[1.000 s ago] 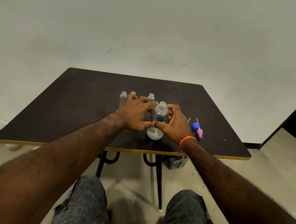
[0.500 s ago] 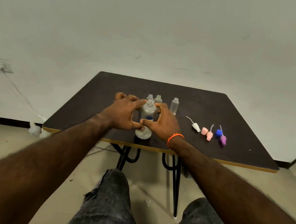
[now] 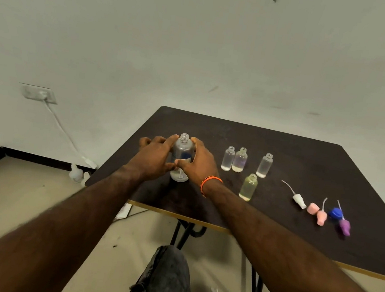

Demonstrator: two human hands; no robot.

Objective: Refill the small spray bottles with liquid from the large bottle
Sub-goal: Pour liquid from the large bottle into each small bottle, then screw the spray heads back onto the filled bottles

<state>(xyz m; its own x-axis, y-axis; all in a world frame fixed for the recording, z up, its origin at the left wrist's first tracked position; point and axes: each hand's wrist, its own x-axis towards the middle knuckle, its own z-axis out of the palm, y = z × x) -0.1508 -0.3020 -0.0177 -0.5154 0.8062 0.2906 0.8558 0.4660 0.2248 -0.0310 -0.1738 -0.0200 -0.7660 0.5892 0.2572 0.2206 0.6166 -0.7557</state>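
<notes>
Taking the large bottle (image 3: 182,159) as landmark, it stood upright and uncapped near the left edge of the table (image 3: 307,161), gripped by the left hand (image 3: 154,158) and right hand (image 3: 198,165), each curled around one side, probably to steady it before pouring. Its blue-and-white label was unreadable. To its right stood four open small spray bottles (image 3: 239,160), well apart, necks clear for filling; farther right lay their removed spray heads (image 3: 322,215).
</notes>
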